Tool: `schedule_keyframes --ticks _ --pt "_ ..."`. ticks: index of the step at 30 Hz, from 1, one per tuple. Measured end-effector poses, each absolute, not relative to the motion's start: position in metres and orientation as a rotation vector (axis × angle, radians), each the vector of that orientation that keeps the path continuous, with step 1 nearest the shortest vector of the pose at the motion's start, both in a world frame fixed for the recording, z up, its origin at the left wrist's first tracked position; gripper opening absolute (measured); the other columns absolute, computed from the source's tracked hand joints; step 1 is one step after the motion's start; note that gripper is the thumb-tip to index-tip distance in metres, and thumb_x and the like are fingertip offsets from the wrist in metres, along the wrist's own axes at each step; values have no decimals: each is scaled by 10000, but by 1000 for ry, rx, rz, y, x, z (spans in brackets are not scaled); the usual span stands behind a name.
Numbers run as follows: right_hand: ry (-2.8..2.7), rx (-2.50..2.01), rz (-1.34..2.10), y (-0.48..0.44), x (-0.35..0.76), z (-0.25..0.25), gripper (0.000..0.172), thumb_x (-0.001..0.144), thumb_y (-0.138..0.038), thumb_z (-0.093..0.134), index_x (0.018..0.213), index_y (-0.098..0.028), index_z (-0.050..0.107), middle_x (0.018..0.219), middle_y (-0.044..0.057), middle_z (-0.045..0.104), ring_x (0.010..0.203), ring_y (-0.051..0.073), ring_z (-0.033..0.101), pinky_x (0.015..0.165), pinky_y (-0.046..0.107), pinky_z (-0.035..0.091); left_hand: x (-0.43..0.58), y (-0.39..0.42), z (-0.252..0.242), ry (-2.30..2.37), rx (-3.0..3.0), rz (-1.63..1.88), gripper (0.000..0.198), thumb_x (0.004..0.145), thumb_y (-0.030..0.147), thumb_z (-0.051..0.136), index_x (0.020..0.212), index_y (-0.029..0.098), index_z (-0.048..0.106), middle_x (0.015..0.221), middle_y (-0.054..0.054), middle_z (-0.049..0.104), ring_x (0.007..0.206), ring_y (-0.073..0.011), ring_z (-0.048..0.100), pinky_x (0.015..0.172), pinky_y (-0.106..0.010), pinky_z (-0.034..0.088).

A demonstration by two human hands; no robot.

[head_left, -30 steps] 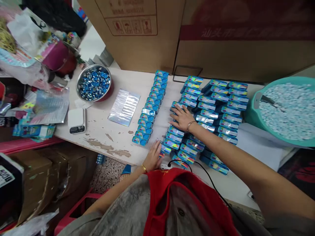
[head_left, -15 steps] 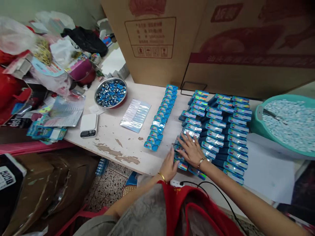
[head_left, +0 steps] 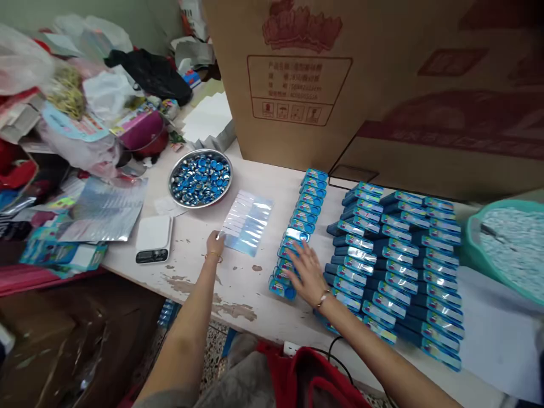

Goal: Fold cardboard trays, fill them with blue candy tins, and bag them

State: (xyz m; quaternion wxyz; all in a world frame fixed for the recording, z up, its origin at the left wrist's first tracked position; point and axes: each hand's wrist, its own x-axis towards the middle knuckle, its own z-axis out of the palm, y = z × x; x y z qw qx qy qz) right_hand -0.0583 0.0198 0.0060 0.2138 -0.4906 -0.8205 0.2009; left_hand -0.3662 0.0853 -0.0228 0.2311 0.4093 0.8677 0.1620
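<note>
My left hand (head_left: 215,245) pinches the near-left corner of a sheet of clear labels (head_left: 246,222), which lies on the table with white strips on its left part. A small white bit shows at the fingertips; I cannot tell whether it is a loose label or the sheet's corner. My right hand (head_left: 308,276) is open, palm down with fingers spread, over the near end of a single column of small blue boxes with round blue caps (head_left: 305,216). Its fingertips seem to touch these boxes. To its right stand several columns of blue boxes with clear-label tops (head_left: 397,258).
A metal bowl of blue caps (head_left: 229,178) stands behind the label sheet, a white digital scale (head_left: 153,232) to its left. A large carton (head_left: 293,144) lines the back. At far right sits a teal basin (head_left: 471,238) of pale pieces. Bags and clutter (head_left: 106,90) fill the left.
My left hand has moved left from the labelled boxes to the label sheet and closed on its corner. My right hand has shifted left onto the single column. The camera view has shifted.
</note>
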Motion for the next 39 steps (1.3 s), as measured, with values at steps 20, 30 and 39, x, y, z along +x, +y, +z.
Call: schedule_keyframes --ticks 20,30,39 --pt "-2137 -1270 916 106 34 183 282 928 -380 418 825 -215 622 717 15 647 673 157 575 658 271 383 -176 110 181 989 2076 624 278 918 265 452 1146 221 604 1038 -63 657 952 -172 620 848 -293 490" --pt "-1858 -1509 1208 131 146 72 310 852 -435 442 697 -190 552 645 -15 557 644 140 509 620 249 393 -49 135 60 1068 2574 541 237 908 199 448 1068 195 622 1056 -93 678 903 -211 627 782 -357 454" --pt "-2184 -1859 863 174 162 12 240 892 -307 442 784 -207 632 700 35 641 709 189 559 687 298 373 -29 148 25 1112 2432 527 143 894 224 472 865 189 607 1044 -92 655 970 -222 578 830 -373 432"
